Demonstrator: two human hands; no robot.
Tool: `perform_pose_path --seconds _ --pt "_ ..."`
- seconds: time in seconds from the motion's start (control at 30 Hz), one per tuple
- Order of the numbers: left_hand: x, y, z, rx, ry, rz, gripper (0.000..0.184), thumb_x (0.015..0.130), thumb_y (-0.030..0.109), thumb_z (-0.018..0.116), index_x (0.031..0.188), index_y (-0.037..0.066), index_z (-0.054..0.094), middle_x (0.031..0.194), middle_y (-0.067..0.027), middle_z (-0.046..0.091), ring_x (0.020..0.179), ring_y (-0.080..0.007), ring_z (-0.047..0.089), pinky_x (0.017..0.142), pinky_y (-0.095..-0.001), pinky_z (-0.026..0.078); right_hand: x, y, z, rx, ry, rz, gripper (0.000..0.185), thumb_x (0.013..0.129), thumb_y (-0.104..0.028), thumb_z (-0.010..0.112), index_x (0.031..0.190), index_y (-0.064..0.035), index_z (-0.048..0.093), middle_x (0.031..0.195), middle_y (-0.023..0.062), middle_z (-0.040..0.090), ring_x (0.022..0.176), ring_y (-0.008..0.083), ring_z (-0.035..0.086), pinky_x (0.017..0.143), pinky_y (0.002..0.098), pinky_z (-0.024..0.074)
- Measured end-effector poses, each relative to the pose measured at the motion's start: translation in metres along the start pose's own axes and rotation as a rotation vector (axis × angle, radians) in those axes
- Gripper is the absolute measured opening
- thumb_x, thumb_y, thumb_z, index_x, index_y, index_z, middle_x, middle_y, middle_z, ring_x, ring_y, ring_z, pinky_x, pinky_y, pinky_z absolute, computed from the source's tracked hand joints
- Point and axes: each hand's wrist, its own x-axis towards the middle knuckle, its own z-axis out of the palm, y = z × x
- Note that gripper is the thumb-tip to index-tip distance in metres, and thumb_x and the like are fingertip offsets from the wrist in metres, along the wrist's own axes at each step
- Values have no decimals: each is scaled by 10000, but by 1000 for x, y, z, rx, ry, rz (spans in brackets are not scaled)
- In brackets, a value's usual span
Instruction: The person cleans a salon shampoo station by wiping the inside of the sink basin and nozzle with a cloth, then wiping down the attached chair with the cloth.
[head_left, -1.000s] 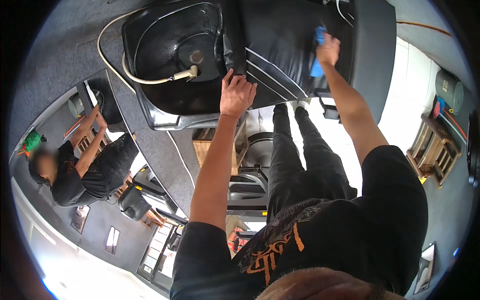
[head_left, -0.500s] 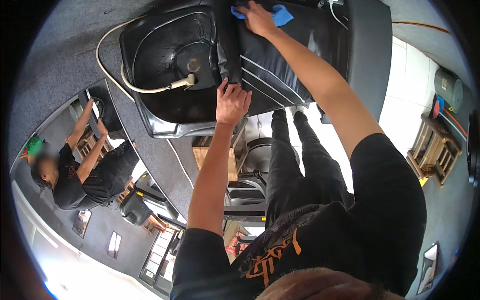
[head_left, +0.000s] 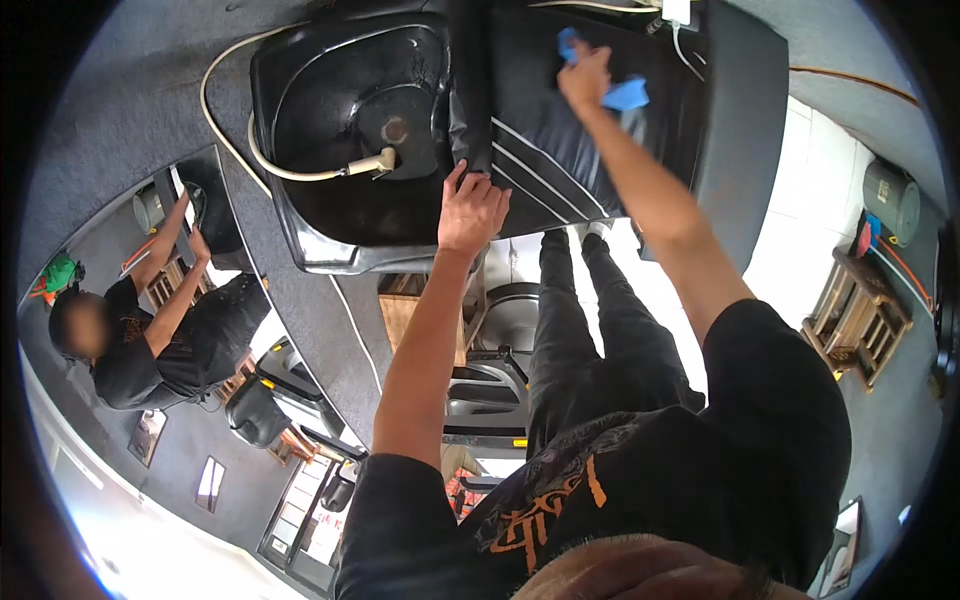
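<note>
My right hand [head_left: 585,82] is closed on a blue cloth [head_left: 627,95], pressed to the black padded seat [head_left: 530,75]. Parts of the cloth stick out on both sides of the hand, which is a little blurred. On the front edge beside the black wash basin [head_left: 310,215] rests my left hand [head_left: 473,212], its fingers slightly bent, somewhat apart and holding nothing. Inside the basin lies a cream spray head [head_left: 372,162] on its hose [head_left: 290,174]. White stripes [head_left: 540,165] cross the seat's front part.
A mirror [head_left: 150,300] on the left reflects a person. To the right of the seat stands a dark padded armrest [head_left: 740,150]. A white plug [head_left: 677,12] with a cable sits at the back. Further right are a wooden crate stand [head_left: 860,315] and a grey bin [head_left: 890,200].
My right hand has slid the blue cloth to the right and a little toward me across the seat. My left hand stays at the basin's edge.
</note>
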Motion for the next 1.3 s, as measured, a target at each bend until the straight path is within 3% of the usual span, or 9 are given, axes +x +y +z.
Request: perform_pose_path --seconds 0.13,0.33,0.53,0.67,0.8,0.87,1.1,1.13,1.3 --pt "0 4 -3 12 -18 -2 237 879 223 737 698 101 644 782 -33 655 951 -205 652 1128 -498 403 -133 -10 -5 324 -207 -451 369 813 22 604 1166 -75 649 1088 258 519 898 467 632 745 559 529" --pt "0 3 -2 50 -34 3 246 893 233 732 705 93 654 816 -38 681 953 -206 655 1128 -498 401 -205 106 -61 -71 -687 -591 688 812 37 628 1420 -282 597 1156 179 535 1042 380 631 862 459 550" --pt "0 4 -4 41 -61 -2 241 896 230 732 712 87 668 809 -44 685 953 -213 655 1127 -499 398 -76 147 -61 -53 170 436 491 875 -97 637 1353 -162 542 1230 248 538 1035 480 650 898 538 554" --pt "1 3 -3 52 -40 5 242 893 227 734 708 87 667 822 -47 696 952 -213 656 1128 -497 398 -29 130 -36 100 239 593 438 895 -112 620 1323 -127 531 1231 291 543 1047 489 648 906 576 542" --pt "2 5 -4 57 -50 4 240 891 230 735 711 87 668 847 -53 709 947 -211 656 1129 -492 401 -142 59 -2 82 97 101 463 865 -109 642 1287 -50 461 1270 303 501 1044 523 617 838 565 543" --pt "-1 6 -5 58 -52 3 237 890 231 735 714 87 669 853 -54 712 943 -210 656 1130 -488 402 -215 41 -24 56 -320 -66 492 879 -80 624 1338 -81 448 1275 279 498 1006 494 641 781 570 564" --pt "-9 1 1 71 28 32 226 880 216 723 705 83 667 820 -58 689 946 -215 646 1127 -493 407 -334 114 -50 326 -591 -230 470 886 -99 650 1343 -71 542 1177 203 644 898 378 678 804 420 538" --pt "-3 1 4 59 52 48 220 878 215 724 712 79 678 826 -61 693 945 -217 646 1127 -494 407 -330 118 -92 478 -1048 326 411 912 -209 641 1292 -58 604 1032 156 695 908 267 670 824 389 512" --pt "-3 7 -6 74 -11 33 222 887 229 731 736 67 719 893 -84 746 968 -236 666 1125 -496 407 -330 117 -214 288 -880 592 655 941 -643 577 1139 -33 710 974 162 719 880 265 676 803 398 512"
